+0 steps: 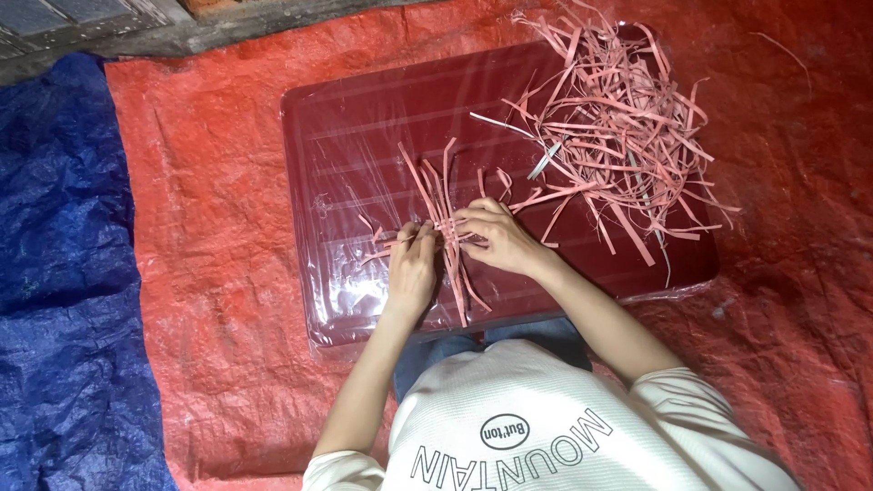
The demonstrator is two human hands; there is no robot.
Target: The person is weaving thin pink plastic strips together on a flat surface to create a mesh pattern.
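In the head view, a dark red rectangular tray (364, 118), wrapped in clear film, is seen lying on an orange tarpaulin (218, 227) spread over the floor. A small bundle of crossed pink strips (443, 214) is laid near the middle of the tray, just in front of the person. The left hand (411, 270) is placed on the left side of this bundle, its fingers (408, 235) pinched on the strips. The right hand (496, 238) is set on the right side, its fingers (470, 221) likewise closed on the same strips, so that the bundle is held between both hands and against the tray. A loose heap of pink strips (618, 127) is piled on the tray's far right corner, well apart from the hands, with some strips hanging over the rim. A blue tarpaulin (64, 273) is spread to the left of the orange one. A white long-sleeved top (546, 409) is seen at the bottom edge.
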